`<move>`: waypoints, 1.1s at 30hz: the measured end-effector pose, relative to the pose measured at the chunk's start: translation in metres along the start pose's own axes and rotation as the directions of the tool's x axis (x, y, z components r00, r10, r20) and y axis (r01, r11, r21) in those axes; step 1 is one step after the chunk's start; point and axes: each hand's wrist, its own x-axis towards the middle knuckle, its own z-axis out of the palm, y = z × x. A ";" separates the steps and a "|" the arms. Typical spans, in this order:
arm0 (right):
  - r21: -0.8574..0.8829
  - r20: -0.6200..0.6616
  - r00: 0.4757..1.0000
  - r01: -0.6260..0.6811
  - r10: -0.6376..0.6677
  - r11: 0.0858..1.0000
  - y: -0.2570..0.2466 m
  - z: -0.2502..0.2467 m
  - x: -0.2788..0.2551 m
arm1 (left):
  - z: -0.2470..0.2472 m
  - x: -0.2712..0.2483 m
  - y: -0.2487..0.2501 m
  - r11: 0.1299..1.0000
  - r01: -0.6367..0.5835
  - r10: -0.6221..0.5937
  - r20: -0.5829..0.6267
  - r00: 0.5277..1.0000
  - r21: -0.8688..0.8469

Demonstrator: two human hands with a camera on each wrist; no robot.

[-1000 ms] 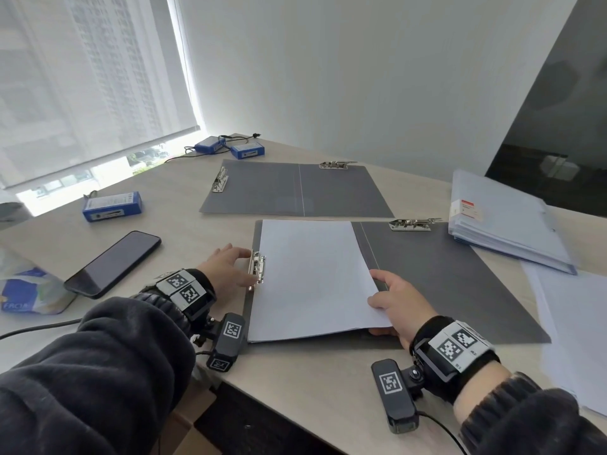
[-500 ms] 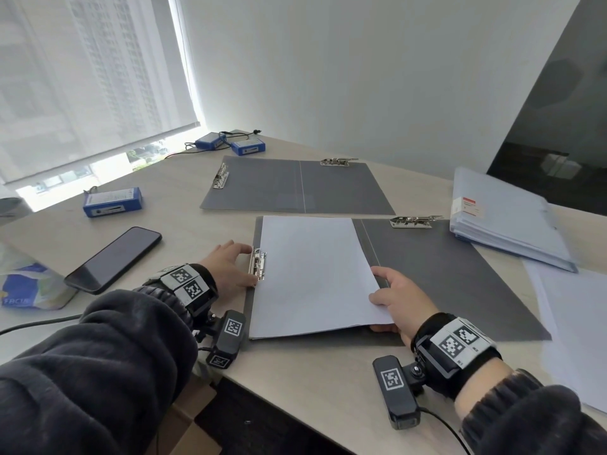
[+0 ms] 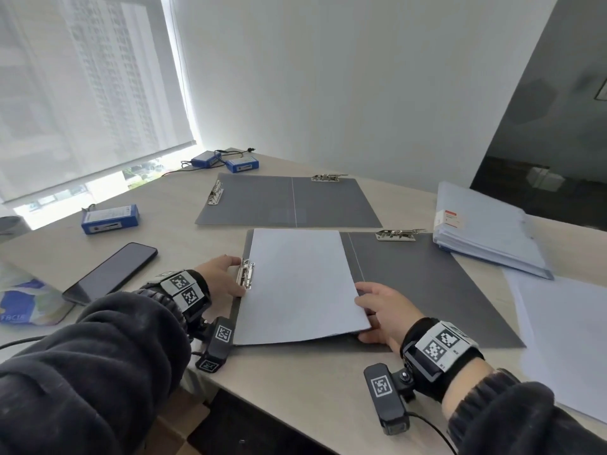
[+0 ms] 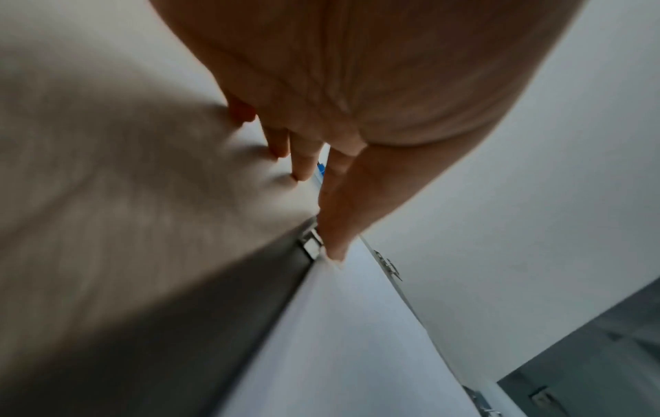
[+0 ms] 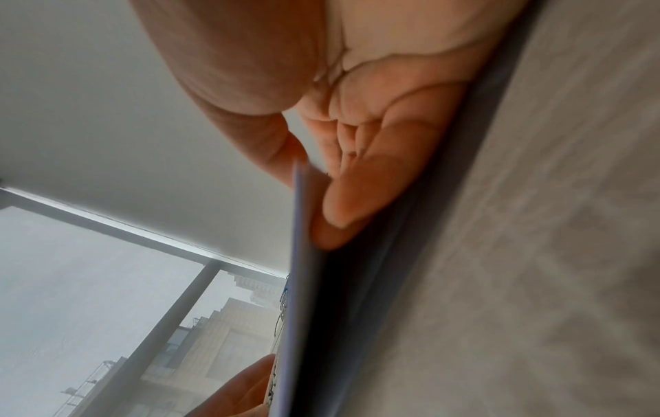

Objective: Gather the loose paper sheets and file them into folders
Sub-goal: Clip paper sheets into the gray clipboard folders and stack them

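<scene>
Right hand (image 3: 382,311) pinches the sheets' (image 3: 300,284) right edge; left hand (image 3: 220,274), fingers relaxed, touches the folder (image 3: 433,290) clip (image 3: 245,274) opposite.

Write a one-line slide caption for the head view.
Left hand at the clip, right hand pinching the paper sheets over the near folder.

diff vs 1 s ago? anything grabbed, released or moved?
Almost nothing. The camera view shifts a little; no object moves. The left hand still rests at the side clip of the near folder, thumb on the clip beside the sheet's edge. The right hand still pinches the right edge of the paper sheets, thumb on top, fingers beneath. Far folder, phone and paper stack unchanged.
</scene>
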 end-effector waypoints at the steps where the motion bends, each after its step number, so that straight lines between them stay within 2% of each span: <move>1: -0.008 -0.018 1.000 -0.002 0.002 1.000 0.001 -0.002 -0.003 | -0.004 -0.002 0.003 0.999 0.021 -0.020 -0.020 1.000 0.025; 4: -0.041 -0.078 0.996 0.033 -0.036 0.999 0.004 -0.015 -0.012 | -0.020 -0.012 0.013 0.986 0.072 -0.052 -0.132 0.990 0.153; 6: -0.029 -0.100 0.993 0.054 -0.056 0.998 0.007 -0.025 -0.019 | -0.026 -0.021 0.026 0.991 0.042 -0.017 -0.192 0.981 0.128; 10: 0.014 -0.164 0.982 0.097 -0.093 0.995 0.012 -0.052 -0.035 | -0.005 -0.047 0.079 0.972 -0.211 0.193 -0.163 0.968 -0.101; 12: 0.005 -0.203 0.972 0.125 -0.121 0.992 0.016 -0.070 -0.047 | 0.022 -0.065 0.112 0.921 -0.330 0.311 -0.121 0.943 -0.207; 15: -0.008 -0.305 0.936 0.181 -0.174 0.984 0.024 -0.104 -0.069 | 0.073 -0.097 0.166 0.819 -0.417 0.440 -0.033 0.897 -0.394; 18: -0.027 -0.494 0.837 0.258 -0.238 0.966 0.034 -0.149 -0.098 | 0.126 -0.125 0.218 0.740 -0.455 0.535 0.024 0.844 -0.495; 21: 0.005 -0.666 0.713 0.301 -0.221 0.954 0.049 -0.200 -0.130 | 0.175 -0.143 0.259 0.679 -0.458 0.590 0.056 0.805 -0.574; 26: 0.057 -0.862 0.493 0.316 -0.112 0.947 0.085 -0.271 -0.170 | 0.233 -0.160 0.306 0.641 -0.431 0.607 0.077 0.791 -0.635; 30: 0.018 -0.945 0.316 0.291 -0.079 0.956 0.102 -0.307 -0.184 | 0.257 -0.157 0.331 0.668 -0.530 0.636 0.030 0.771 -0.522; 31: -0.001 -0.951 0.297 0.276 -0.086 0.961 0.103 -0.313 -0.185 | 0.262 -0.155 0.336 0.692 -0.563 0.642 0.027 0.766 -0.452; 33: -0.035 -0.950 0.297 0.211 -0.098 0.977 0.106 -0.327 -0.186 | 0.271 -0.149 0.348 0.725 -0.615 0.657 0.041 0.753 -0.310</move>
